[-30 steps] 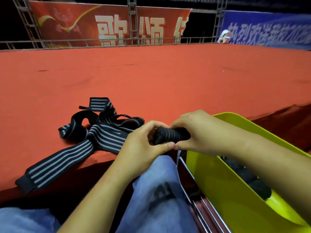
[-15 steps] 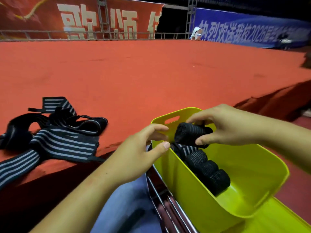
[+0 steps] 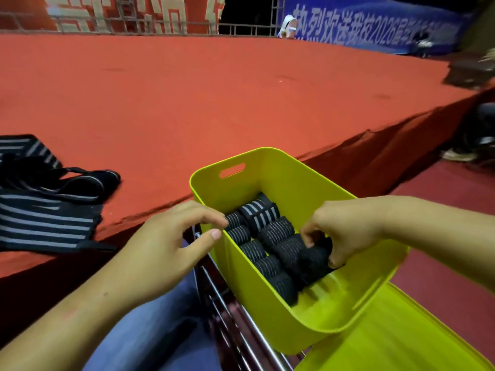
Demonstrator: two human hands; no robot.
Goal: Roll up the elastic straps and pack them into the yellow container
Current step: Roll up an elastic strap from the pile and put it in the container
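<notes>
- Where the red floor [image 3: 214,103] nears its edge at my far left, the loose straps [image 3: 45,210] lie in a flat striped tangle, unrolled, well apart from the yellow bin.
- My left hand [image 3: 171,245] hangs between the straps and the bin, fingers loosely spread and holding nothing. Its thumb and forefinger are just at the bin's left rim; I cannot tell if they touch it.
- The bin [image 3: 281,172] runs lengthwise from far left to near right. The packed rolls [image 3: 267,236] lie in two rows along that length, each roll crosswise to it, side against side.
- The roll [image 3: 313,261] I am packing sits at the near end of the right row, against its neighbour. It looks crosswise like the others, though it is dark and blurred.
- My right hand [image 3: 345,231] is down inside the bin from the right, fingers and thumb curled round that roll.
- Bare yellow bottom shows only towards me, past the roll. I judge it needs to settle straight down, or a little towards me, before I let go.
- For the next strap my left hand is far the nearer; the right would have to cross the whole bin.
</notes>
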